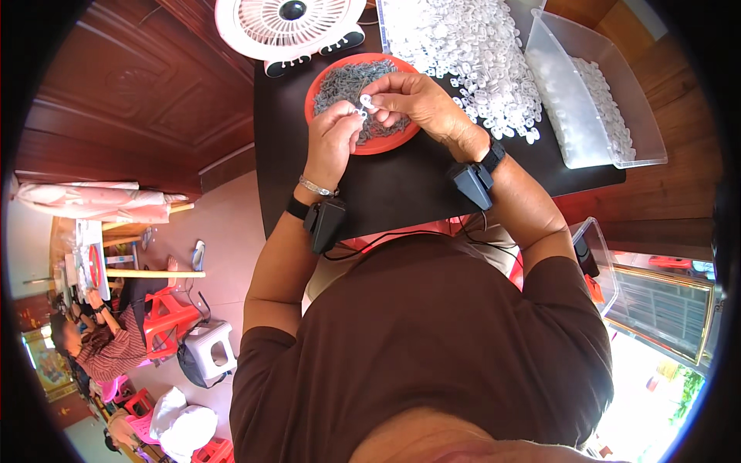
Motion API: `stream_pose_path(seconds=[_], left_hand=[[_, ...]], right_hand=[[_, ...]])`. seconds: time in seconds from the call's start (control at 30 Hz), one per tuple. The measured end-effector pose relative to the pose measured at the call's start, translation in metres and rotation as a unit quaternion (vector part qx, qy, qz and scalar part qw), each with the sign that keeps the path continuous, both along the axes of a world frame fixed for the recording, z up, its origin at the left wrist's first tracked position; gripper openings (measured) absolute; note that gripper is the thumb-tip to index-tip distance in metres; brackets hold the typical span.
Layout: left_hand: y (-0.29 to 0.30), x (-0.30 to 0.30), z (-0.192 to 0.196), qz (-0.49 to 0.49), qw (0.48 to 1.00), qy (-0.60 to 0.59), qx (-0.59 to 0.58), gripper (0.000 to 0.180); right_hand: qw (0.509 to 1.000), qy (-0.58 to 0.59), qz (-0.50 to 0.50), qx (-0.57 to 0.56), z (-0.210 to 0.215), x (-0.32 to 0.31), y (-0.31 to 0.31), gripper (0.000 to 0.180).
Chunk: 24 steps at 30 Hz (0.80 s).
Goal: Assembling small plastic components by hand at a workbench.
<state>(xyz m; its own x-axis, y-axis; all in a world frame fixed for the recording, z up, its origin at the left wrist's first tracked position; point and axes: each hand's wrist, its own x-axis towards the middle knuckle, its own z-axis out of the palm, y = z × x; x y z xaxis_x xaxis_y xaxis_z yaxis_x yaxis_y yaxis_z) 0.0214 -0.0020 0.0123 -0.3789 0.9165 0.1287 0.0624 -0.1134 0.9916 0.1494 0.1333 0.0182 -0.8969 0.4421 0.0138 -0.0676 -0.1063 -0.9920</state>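
Note:
My left hand (333,135) and my right hand (417,104) meet above a round orange-red basin (391,144). Inside the basin lie many small grey, nail-like pieces (340,81). Between the right thumb and fingers is a small white plastic piece (367,100) with a hole in it. The left fingertips pinch another small white piece (360,113) just below it, close to touching; its exact shape is too small to tell. Right of the basin spreads a large heap of similar white plastic pieces (494,77), with loose ones along its near edge.
A white and pink fan (289,35) stands at the table's far left. To the right, a clear plastic bin (648,143) holds more white pieces. The black table (386,193) ends close to my body. Another person (108,343) sits far left beside red stools (166,320).

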Motion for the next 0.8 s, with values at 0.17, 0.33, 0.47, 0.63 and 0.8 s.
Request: stream_pose_path(seconds=[0.17, 0.33, 0.47, 0.63, 0.8], left_hand=[[0.0, 0.0023, 0.0028, -0.006, 1.0, -0.006, -0.001, 0.022], [-0.0008, 0.0005, 0.0007, -0.008, 1.0, -0.013, -0.009, 0.022], [-0.0007, 0.0015, 0.0021, -0.002, 1.0, -0.01, -0.022, 0.022], [-0.0004, 0.0016, 0.002, -0.01, 1.0, -0.003, -0.017, 0.022], [0.0004, 0.0013, -0.0009, -0.009, 1.0, -0.006, -0.014, 0.022]], right_hand=[[1.0, 0.024, 0.012, -0.011, 0.0004, 0.0021, -0.0014, 0.019], [1.0, 0.024, 0.003, 0.019, 0.005, 0.0033, -0.0027, 0.018], [0.999, 0.024, -0.013, 0.028, 0.0054, 0.0041, -0.0017, 0.017], [0.999, 0.024, -0.008, 0.041, 0.0047, 0.0038, -0.0027, 0.017], [0.997, 0.025, -0.018, 0.074, 0.0082, 0.0045, -0.0082, 0.016]])
